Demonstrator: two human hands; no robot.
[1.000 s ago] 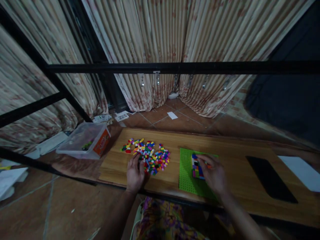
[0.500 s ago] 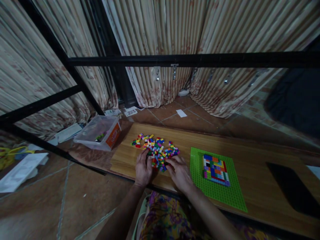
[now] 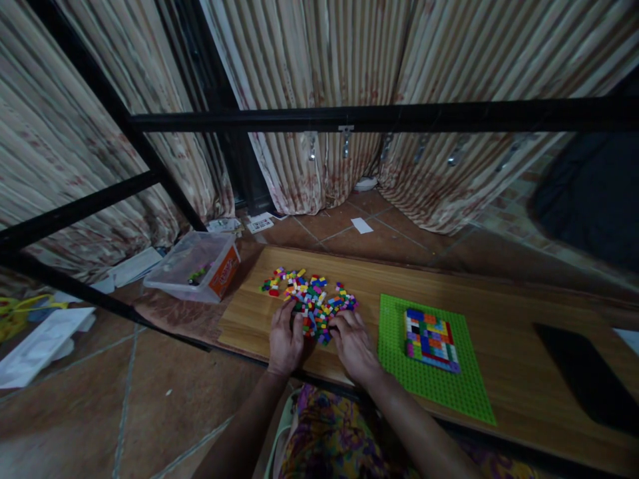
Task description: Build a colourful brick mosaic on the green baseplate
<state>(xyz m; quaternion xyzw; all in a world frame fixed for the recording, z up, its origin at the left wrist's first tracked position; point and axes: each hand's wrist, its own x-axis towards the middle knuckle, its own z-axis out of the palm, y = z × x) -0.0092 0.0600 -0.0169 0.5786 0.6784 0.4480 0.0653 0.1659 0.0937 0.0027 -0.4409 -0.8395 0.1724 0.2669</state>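
Loose toy bricks [image 3: 315, 296] in many colours lie in a scattered pile on the wooden board. At the pile's near left edge rests my left hand [image 3: 286, 339], palm down, thumb apart from the bent fingers, fingertips touching bricks. My right hand [image 3: 354, 344] reaches into the near right edge, thumb and index finger close together among the bricks; whatever lies between them is too small to make out. On the right, a green baseplate [image 3: 392, 362] carries a flat rectangular panel of multicoloured bricks [image 3: 432, 339], which neither hand touches.
A clear plastic box [image 3: 172, 266] with an orange label and a few pieces inside stands left of the wooden board [image 3: 359, 269]. Toward the right end lies a dark flat object [image 3: 584, 376]. Black metal bars [image 3: 279, 121] cross beyond the board, with curtains behind.
My right hand has shifted slightly left and its fingers have drawn in at the pile's edge. The left hand stays almost in place. Baseplate and brick panel are unchanged.
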